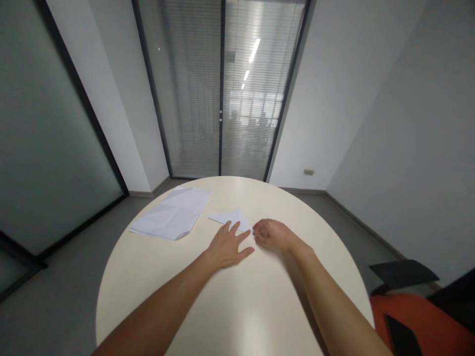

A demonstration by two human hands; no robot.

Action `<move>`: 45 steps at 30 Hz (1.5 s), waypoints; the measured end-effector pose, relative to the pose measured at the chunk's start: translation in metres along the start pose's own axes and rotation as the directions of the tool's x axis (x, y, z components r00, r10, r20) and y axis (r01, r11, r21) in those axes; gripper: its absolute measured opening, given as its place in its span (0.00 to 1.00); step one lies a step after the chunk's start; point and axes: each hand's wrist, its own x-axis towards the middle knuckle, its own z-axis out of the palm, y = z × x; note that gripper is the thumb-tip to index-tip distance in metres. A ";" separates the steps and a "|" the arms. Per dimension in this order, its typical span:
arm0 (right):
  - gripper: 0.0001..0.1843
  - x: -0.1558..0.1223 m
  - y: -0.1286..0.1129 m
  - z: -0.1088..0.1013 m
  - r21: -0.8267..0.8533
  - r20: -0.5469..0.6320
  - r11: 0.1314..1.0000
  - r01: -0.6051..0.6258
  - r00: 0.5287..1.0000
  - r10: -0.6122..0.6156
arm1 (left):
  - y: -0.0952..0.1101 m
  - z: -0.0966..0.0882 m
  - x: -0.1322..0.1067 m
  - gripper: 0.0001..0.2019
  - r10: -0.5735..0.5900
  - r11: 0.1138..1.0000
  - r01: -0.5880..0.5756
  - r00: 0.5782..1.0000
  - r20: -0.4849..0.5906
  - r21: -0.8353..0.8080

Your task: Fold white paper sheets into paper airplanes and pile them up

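At the far end of the room, two tall glass doors (222, 99) with slatted blinds fill the background. In front of them sits one round cream-coloured counter (237, 306), the biggest thing within reach, taking up the whole lower middle of the view. Off its right edge there's one orange chair (408, 321) with one black armrest (403, 272) showing.

On the counter's far left lies one loose pile of large white paper sheets (172, 212), creased and well apart from both hands. How many sheets are in it can't be counted from here.

Now the hands, two of them, both bare and both out over the middle of the counter. The left hand (228, 244) is pressed flat, palm down, with its fingers (233, 228) spread wide. They grip nothing, and their tips rest on the near edge of the paper. The right hand (270, 233) is just beside it, curled up tight with its fingers drawn in. Its knuckles face left and its fingertips sit right at the paper's right-hand corner. Whether they actually pinch that corner, I cannot tell.

Smallest of all is one small folded piece of white paper (230, 217). It lies flat on the counter just beyond the left hand, and the right hand touches its right end.
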 end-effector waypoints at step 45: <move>0.17 0.006 0.031 0.014 -0.016 -0.058 0.999 -0.035 0.998 0.034 | -0.079 0.003 0.022 0.12 -0.325 0.943 0.279 0.891 -0.316 -0.182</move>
